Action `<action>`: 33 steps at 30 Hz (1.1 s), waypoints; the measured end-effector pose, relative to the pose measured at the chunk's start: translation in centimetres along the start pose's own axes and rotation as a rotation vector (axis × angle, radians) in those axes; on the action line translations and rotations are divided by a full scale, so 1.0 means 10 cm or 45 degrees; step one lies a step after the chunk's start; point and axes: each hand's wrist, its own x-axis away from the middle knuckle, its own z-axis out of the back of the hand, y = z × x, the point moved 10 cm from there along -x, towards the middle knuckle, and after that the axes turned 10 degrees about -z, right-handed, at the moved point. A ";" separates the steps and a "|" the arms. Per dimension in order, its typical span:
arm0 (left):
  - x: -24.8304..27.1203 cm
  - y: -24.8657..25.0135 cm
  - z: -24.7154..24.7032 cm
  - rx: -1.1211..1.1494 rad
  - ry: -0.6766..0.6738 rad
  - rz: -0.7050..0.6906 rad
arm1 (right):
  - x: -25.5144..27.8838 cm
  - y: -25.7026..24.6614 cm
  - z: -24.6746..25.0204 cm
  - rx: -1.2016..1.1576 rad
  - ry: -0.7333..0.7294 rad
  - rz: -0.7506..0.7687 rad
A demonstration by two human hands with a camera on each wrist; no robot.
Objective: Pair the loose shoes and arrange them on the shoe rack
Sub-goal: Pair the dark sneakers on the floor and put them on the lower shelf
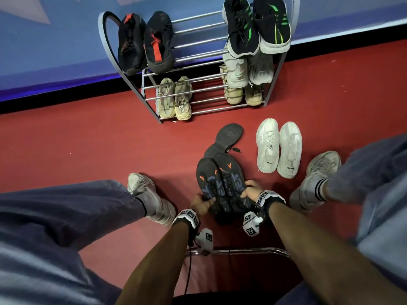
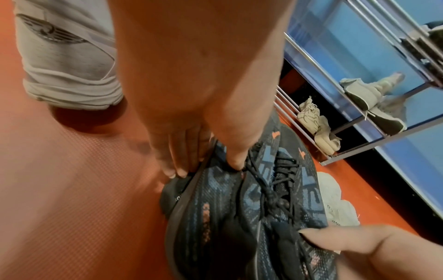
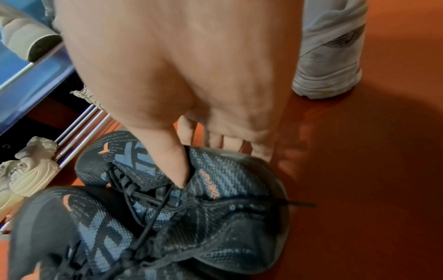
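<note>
Two dark blue knit shoes with orange marks are held side by side, toes toward the rack. My left hand grips the left shoe, thumb on its upper and fingers along its sole edge. My right hand grips the right shoe; in the right wrist view the thumb presses into the upper and the fingers wrap the outer side. A third dark shoe lies sole up just beyond them. A white pair stands on the floor to the right.
The metal shoe rack stands against the blue wall with a black-red pair, a black-green pair, a grey pair and two beige pairs. My own feet flank the shoes. A chrome bar crosses below.
</note>
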 end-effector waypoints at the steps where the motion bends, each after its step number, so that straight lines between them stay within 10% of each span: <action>1: 0.00 0.04 0.04 -0.032 0.038 -0.002 | -0.02 0.00 0.00 -0.031 -0.011 0.000; 13: -0.17 0.65 0.24 0.529 0.213 -0.126 | 0.00 -0.10 -0.14 -0.687 -0.177 -0.048; 24: -0.22 -0.15 -0.03 0.042 0.076 0.057 | -0.03 -0.04 -0.31 -0.336 -0.003 -0.017; 33: -0.15 0.08 0.15 0.278 0.114 0.187 | -0.26 0.11 -0.34 -0.469 0.027 -0.110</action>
